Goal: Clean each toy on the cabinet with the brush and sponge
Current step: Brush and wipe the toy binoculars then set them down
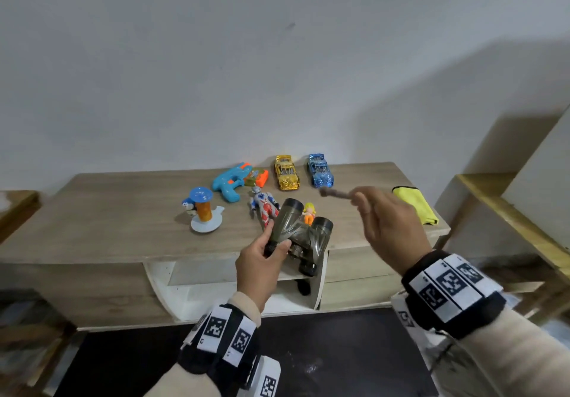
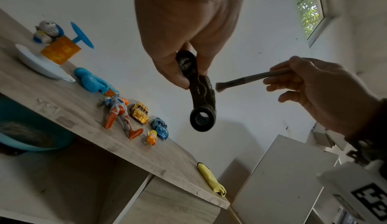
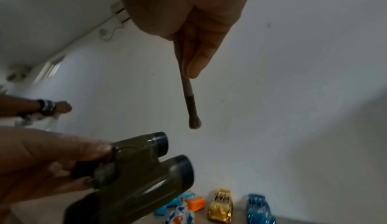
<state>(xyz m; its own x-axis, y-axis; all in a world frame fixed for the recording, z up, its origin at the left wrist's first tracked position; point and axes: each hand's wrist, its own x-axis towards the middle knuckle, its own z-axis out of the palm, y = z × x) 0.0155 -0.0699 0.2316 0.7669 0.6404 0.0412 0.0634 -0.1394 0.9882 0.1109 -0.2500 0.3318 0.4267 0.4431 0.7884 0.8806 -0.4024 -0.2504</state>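
Note:
My left hand [image 1: 262,257] grips dark olive toy binoculars [image 1: 300,230] by one barrel, lifted above the front edge of the wooden cabinet [image 1: 123,220]. In the left wrist view the binoculars [image 2: 201,93] hang from my fingers. My right hand [image 1: 391,224] pinches a thin brush [image 1: 336,193] by its handle, bristle tip pointing left, up and to the right of the binoculars. The brush tip [image 2: 220,87] is close beside the binoculars; contact is unclear. In the right wrist view the brush [image 3: 190,101] points down above the binoculars [image 3: 136,174].
On the cabinet lie a gold car [image 1: 287,172], a blue car [image 1: 320,170], a blue and orange toy gun [image 1: 234,180], a hero figure [image 1: 265,208], a small orange doll [image 1: 309,214], a blue cat toy on a white base [image 1: 202,208] and a yellow cloth [image 1: 415,205].

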